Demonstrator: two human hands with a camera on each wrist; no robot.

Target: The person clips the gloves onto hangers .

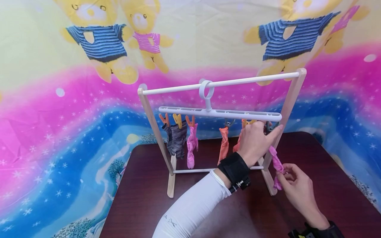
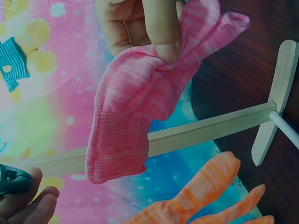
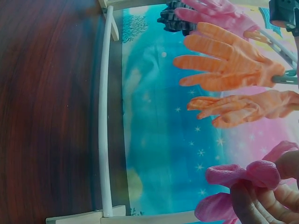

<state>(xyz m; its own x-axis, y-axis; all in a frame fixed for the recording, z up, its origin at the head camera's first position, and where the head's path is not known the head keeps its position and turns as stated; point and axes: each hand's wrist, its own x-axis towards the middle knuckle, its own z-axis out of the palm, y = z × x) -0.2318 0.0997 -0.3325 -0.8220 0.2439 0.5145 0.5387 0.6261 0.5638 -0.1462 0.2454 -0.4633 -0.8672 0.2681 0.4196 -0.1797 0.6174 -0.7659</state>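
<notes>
My left hand is raised to the right end of the white hanger, its fingers at a dark green clothespin. In the left wrist view those fingertips pinch the clothespin. Below and to the right, my right hand pinches a pink glove by its finger part, between thumb and fingers. The glove's ribbed cuff points up toward the clothespin and stands apart from it in the left wrist view. Two orange gloves hang beside the left hand, partly hidden by it in the head view.
The hanger hooks over the white rod of a wooden stand. On its left half, clothespins hold dark grey gloves and another pink glove. The stand rests on a dark red-brown table before a printed cloth.
</notes>
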